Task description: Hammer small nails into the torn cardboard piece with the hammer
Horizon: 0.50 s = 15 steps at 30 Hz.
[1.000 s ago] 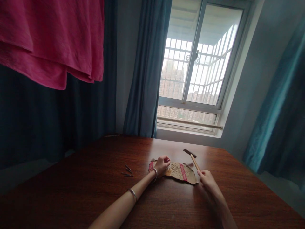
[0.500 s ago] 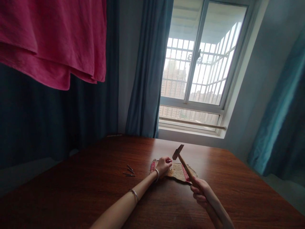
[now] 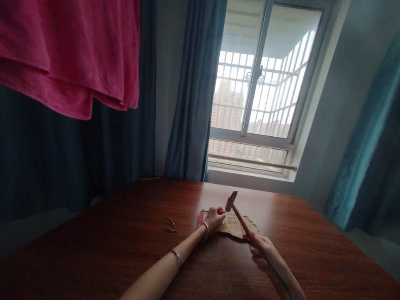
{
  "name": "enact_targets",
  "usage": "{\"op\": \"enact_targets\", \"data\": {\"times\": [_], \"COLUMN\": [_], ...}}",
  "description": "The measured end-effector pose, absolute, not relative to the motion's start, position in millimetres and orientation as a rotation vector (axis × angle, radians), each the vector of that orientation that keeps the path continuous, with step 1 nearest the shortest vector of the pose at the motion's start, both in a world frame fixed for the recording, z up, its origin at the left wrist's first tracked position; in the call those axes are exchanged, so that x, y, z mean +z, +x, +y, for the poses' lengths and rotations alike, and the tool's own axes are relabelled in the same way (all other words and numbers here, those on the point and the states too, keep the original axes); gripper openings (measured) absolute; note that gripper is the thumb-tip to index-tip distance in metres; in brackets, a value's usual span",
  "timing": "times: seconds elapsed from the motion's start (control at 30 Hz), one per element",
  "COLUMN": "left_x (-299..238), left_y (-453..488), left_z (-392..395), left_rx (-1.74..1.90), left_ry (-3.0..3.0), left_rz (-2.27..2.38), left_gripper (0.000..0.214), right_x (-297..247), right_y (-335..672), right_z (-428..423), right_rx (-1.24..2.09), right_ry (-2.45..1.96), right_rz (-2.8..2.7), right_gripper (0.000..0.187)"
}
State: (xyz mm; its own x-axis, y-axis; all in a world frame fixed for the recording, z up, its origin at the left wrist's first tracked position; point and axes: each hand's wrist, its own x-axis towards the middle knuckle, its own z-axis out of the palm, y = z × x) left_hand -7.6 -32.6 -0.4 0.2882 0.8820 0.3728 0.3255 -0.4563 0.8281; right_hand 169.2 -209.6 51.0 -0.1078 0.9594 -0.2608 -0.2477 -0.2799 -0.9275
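Note:
My right hand (image 3: pixel 263 252) is wrapped round the wooden handle of a hammer (image 3: pixel 240 217). The hammer's metal head is raised just beside the fingertips of my left hand (image 3: pixel 215 218). Those fingers are pinched together over a flat tan piece (image 3: pixel 236 226) with many small dark holes and pink bands near its ends. What the left fingers pinch is hidden or too small to make out. Several thin dark metal pins (image 3: pixel 170 222), perhaps nails or punches, lie loose on the table to the left of that hand.
The brown wooden table (image 3: pixel 103 246) reaches back to the wall below a barred window (image 3: pixel 250 91). A pink cloth (image 3: pixel 78 62) hangs at the upper left. Blue curtains (image 3: pixel 193 96) hang on both sides of the window.
The hammer head has moved slightly left and down, closer to my left fingertips. My left hand has stayed in place on the tan piece.

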Motion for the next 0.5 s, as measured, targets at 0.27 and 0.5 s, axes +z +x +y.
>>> {"op": "enact_targets", "data": {"times": [0.27,0.5], "left_x": [-1.3,1.2], "left_y": [-7.6,-8.4], "left_z": [-31.2,-33.3], "left_rx": [1.135,1.110], "left_ry": [1.941,1.968], "left_rz": [1.077,1.117], "left_gripper": [0.014,0.012], "right_x": [48.3,50.4], "right_y": [166.9,163.8], "right_z": [-209.4,-211.7], "right_rx": [1.559,1.551], "right_ry": [-1.116,-1.130], "right_rz": [-0.958,-0.953], "right_gripper": [0.061,0.058]}}
